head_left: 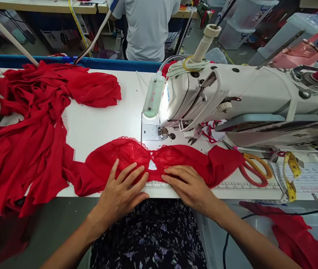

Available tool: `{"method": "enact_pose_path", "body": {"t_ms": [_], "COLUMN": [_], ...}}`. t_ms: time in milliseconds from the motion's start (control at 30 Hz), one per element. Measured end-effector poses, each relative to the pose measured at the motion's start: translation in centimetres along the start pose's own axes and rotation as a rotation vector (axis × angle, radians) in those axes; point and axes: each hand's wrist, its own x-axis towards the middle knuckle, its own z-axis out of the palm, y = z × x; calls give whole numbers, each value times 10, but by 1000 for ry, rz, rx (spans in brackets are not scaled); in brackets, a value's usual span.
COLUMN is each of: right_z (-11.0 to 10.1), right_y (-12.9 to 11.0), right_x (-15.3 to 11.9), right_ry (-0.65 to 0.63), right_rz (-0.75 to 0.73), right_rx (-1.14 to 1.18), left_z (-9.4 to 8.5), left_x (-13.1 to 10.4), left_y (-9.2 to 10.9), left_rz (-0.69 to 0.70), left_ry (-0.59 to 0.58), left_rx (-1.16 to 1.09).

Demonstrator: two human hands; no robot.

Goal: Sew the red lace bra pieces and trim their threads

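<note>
A red lace bra (pixel 187 155) lies spread along the table's front edge, with a small gap at its centre where white shows through. My left hand (pixel 123 186) rests on its left cup, fingers spread and stretched out. On the right side of the gap, my right hand (pixel 188 185) lies on the lower band with its fingers extended and the thumb hidden. Below the garment, a ruler scale (pixel 226 186) runs along the table edge. Just behind it sits the sewing machine's metal needle plate (pixel 149 132).
A large heap of red fabric (pixel 35 123) covers the table's left side. The white sewing machine (pixel 245 89) with a lit lamp (pixel 153 97) stands behind right. Scissors (pixel 255 170), a yellow tape measure (pixel 290 175) and paper (pixel 312 175) lie right. A person (pixel 147 30) sits beyond.
</note>
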Motion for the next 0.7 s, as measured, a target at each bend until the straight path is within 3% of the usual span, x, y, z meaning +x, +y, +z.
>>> {"method": "enact_pose_path", "body": {"t_ms": [433, 600, 700], "right_z": [-7, -19, -12], "right_y": [-2, -7, -7], "right_x": [2, 30, 53], "right_ry": [-10, 78, 50], "right_rz": [-7, -12, -12], "right_rx": [54, 155, 175], "left_z": [0, -7, -6], "left_x": [1, 3, 5], "left_y": [-1, 7, 19], "left_rz": [1, 31, 47], "left_ry": [-18, 79, 159], "left_rx": [6, 30, 50]}}
